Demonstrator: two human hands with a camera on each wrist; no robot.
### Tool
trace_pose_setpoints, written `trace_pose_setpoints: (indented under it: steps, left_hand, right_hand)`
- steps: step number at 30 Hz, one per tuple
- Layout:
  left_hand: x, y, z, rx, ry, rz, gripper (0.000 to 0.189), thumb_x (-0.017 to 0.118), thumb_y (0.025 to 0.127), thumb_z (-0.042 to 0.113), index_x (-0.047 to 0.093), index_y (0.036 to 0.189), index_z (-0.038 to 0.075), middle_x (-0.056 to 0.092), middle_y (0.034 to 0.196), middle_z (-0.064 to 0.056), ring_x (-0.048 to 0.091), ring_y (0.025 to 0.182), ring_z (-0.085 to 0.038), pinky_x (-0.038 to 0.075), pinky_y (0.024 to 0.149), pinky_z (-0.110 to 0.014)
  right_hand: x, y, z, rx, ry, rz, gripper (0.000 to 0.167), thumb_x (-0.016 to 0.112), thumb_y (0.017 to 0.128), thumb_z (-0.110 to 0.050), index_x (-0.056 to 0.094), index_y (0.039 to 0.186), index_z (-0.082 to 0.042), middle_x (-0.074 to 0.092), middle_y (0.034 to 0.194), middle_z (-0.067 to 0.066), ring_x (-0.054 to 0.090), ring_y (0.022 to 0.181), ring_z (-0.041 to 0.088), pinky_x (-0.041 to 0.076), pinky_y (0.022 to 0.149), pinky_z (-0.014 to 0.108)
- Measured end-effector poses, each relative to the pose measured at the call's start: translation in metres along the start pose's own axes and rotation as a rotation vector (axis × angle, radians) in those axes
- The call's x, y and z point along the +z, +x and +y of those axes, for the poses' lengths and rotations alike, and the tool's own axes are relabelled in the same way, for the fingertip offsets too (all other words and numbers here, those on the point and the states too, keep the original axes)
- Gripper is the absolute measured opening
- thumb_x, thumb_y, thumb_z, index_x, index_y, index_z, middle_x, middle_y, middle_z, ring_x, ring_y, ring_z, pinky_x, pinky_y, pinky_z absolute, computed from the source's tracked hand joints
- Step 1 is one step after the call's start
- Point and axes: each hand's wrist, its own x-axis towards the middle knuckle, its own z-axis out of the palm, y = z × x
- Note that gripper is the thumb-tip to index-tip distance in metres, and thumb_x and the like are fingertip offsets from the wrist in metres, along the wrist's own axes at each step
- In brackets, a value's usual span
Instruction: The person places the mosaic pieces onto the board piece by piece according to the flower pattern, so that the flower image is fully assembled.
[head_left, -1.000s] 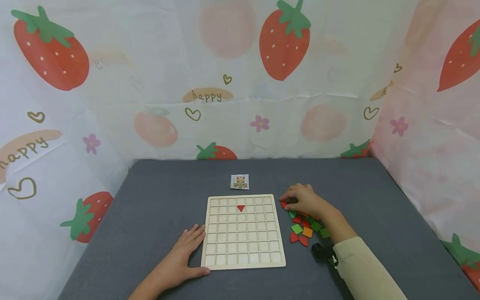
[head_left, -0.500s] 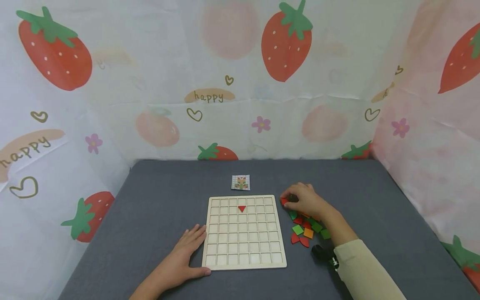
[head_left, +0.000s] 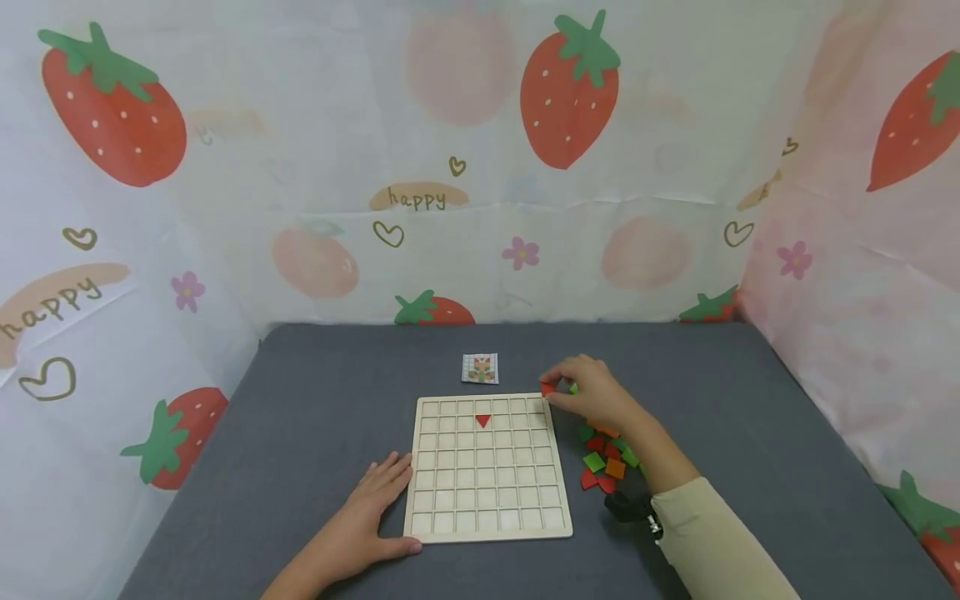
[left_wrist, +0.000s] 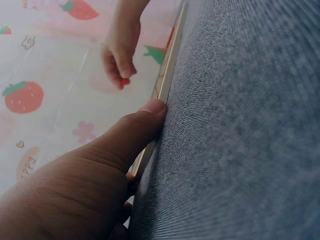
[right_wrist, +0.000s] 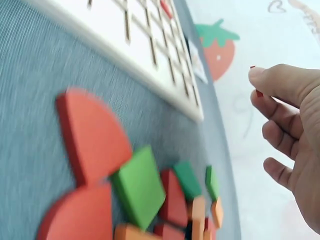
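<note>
A pale wooden grid board (head_left: 487,479) lies flat on the dark grey table, with one red triangle tile (head_left: 483,421) in its second row. My left hand (head_left: 367,521) rests at the board's left side, fingers fairly straight along the edge and thumb by the near corner; the left wrist view shows the thumb (left_wrist: 145,117) against the rim. Just off the far right corner, my right hand (head_left: 596,392) pinches a small red tile (head_left: 548,388) between thumb and fingertips. The fingers hide most of that tile, so its shape cannot be told.
Right of the board lies a heap of loose tiles, among them a green square (head_left: 594,462), an orange square (head_left: 615,468) and a red quarter circle (right_wrist: 95,135). A small printed pattern card (head_left: 480,368) lies beyond the board. Printed cloth surrounds the table.
My right hand has lifted from the far end of the tile heap and moved left to the board's far right corner, carrying the red tile. The left hand has stayed put.
</note>
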Motion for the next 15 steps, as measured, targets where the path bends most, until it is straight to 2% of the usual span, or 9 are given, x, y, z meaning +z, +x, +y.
trace_pose_setpoints:
  steps: [2,3,6,10,15]
  left_hand:
    - [0.0,0.0,0.0,-0.003,0.001,0.001,0.111,0.079,0.077,0.065,0.037,0.159,0.004,0.025,0.169,-0.007,0.012,0.159,-0.032,0.004,0.128,-0.048]
    - [0.0,0.001,0.0,0.002,0.004,0.003,0.111,0.079,0.077,0.065,0.037,0.158,0.003,0.026,0.169,-0.008,0.013,0.158,-0.033,0.007,0.127,-0.055]
    - [0.0,0.001,0.0,0.018,0.011,0.01,0.11,0.08,0.077,0.063,0.038,0.158,0.002,0.027,0.168,-0.01,0.015,0.158,-0.036,0.008,0.126,-0.059]
    - [0.0,0.001,0.0,0.007,0.011,0.001,0.11,0.079,0.077,0.065,0.037,0.158,0.002,0.027,0.169,-0.009,0.014,0.158,-0.035,0.008,0.127,-0.058]
    - [0.0,0.001,-0.002,-0.002,0.007,-0.009,0.112,0.078,0.077,0.067,0.036,0.159,0.004,0.025,0.17,-0.006,0.012,0.159,-0.031,0.006,0.126,-0.056]
  right_hand:
    - [0.001,0.004,-0.006,-0.014,0.002,0.011,0.023,0.075,0.096,-0.022,0.076,0.118,-0.016,0.07,0.111,-0.005,0.058,0.105,0.029,0.036,0.104,0.054]
    - [0.002,0.006,-0.009,-0.021,0.005,0.014,0.022,0.075,0.096,-0.022,0.076,0.117,-0.017,0.069,0.11,-0.005,0.058,0.106,0.029,0.036,0.103,0.054]
    - [0.006,0.011,-0.019,-0.045,0.013,0.029,0.021,0.077,0.094,-0.021,0.077,0.115,-0.018,0.07,0.109,-0.005,0.057,0.107,0.028,0.035,0.104,0.055]
    - [0.013,0.018,-0.029,-0.078,-0.012,0.048,0.022,0.079,0.093,-0.02,0.078,0.115,-0.018,0.07,0.106,-0.005,0.057,0.108,0.026,0.036,0.103,0.057]
    - [0.026,0.028,-0.042,-0.075,-0.027,0.038,0.023,0.079,0.092,-0.022,0.078,0.115,-0.018,0.07,0.104,-0.006,0.056,0.11,0.026,0.036,0.102,0.057]
